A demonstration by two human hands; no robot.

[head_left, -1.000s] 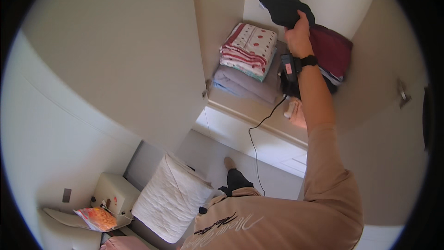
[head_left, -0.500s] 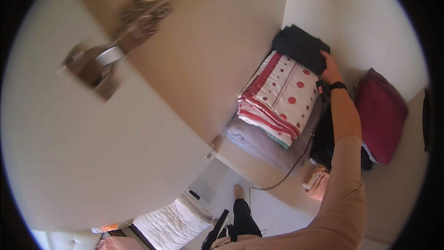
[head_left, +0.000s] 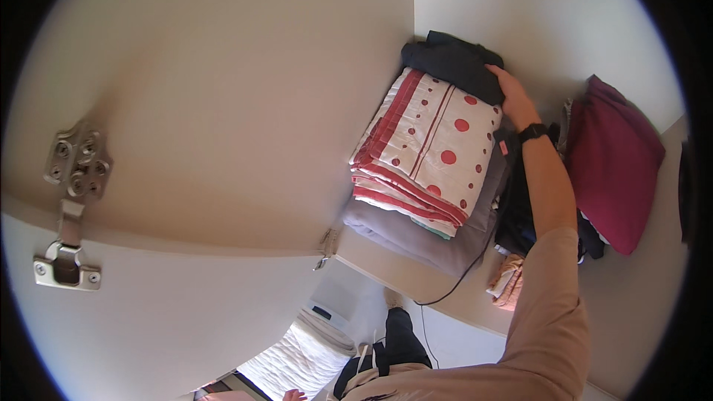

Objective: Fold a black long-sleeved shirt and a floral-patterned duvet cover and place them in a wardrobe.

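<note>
A dark folded cloth (head_left: 457,63) lies across the far end of a folded white quilt (head_left: 427,134) with red dots and stripes. My right hand (head_left: 512,95) is closed on the cloth's right edge, a finger lying over its top; the fingers behind are partly hidden. Beneath the quilt is a grey-mauve folded blanket (head_left: 408,234), with a thin green edge showing between. Only the fingers of my left hand (head_left: 294,395) show, low at the bottom edge; they look apart, with nothing visible in them.
The stack rests on a cupboard shelf (head_left: 386,271). Right of it are a dark cable (head_left: 469,275), a maroon cloth item (head_left: 616,167), dark clothing and an orange-white towel (head_left: 508,282). An open door (head_left: 171,312) with metal hinges (head_left: 70,212) fills the left. Below lies white quilted bedding (head_left: 301,353).
The view has shifted, and the door and hinge sit lower and farther left. My left fingers have come into sight at the bottom. My right hand stays at the dark cloth.
</note>
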